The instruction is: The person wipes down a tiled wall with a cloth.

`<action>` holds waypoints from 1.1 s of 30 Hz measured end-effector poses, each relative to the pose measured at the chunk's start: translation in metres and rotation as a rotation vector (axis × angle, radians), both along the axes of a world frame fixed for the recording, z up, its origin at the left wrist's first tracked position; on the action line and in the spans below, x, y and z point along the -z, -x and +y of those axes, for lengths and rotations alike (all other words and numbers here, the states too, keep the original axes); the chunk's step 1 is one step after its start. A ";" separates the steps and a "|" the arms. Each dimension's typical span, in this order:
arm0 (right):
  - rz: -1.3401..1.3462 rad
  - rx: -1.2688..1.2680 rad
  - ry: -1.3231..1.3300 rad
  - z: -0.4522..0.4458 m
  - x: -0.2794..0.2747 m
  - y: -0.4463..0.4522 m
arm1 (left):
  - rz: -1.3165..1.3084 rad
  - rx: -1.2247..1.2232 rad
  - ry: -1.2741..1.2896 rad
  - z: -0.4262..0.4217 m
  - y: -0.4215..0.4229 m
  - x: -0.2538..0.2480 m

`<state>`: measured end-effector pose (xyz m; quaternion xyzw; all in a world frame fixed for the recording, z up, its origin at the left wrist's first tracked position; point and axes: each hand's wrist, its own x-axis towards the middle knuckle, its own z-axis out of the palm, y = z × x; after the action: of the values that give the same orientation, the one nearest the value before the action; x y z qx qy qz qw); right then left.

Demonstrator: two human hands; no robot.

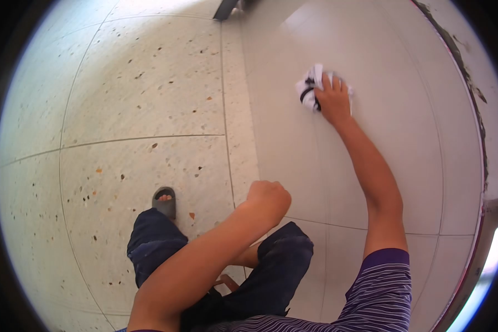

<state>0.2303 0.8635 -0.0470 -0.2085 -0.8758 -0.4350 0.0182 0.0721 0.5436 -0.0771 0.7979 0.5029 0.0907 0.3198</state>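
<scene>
My right hand (335,99) presses a crumpled white cloth (306,88) with black markings against a smooth beige tiled surface (371,166). Its fingers are bent over the cloth's right side, and the arm reaches far forward. My left hand (269,199) is curled into a fist above my bent knee, near the seam between the speckled floor and the smooth tiles. Nothing sticks out of that fist, though its palm side is hidden.
Speckled floor tiles (144,99) spread on the left, where my foot in a grey slipper (165,205) rests. A dark object (225,10) stands at the top edge. Along the right runs a rough, chipped edge (470,72), with a bright strip (484,276) below it.
</scene>
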 end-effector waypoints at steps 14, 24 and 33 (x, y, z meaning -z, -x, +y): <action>0.127 0.114 -0.589 0.022 -0.307 0.015 | 0.027 0.017 -0.060 -0.001 -0.009 0.003; 0.134 0.034 -0.307 0.023 -0.121 0.009 | 0.030 -0.011 -0.058 -0.007 -0.003 0.012; -0.153 0.027 0.222 -0.096 -0.002 -0.053 | 0.027 0.011 -0.042 -0.006 0.006 0.006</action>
<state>0.2829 0.7675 -0.0446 -0.1874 -0.9144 -0.3502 -0.0777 0.0657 0.5372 -0.0831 0.8084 0.5005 0.0888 0.2968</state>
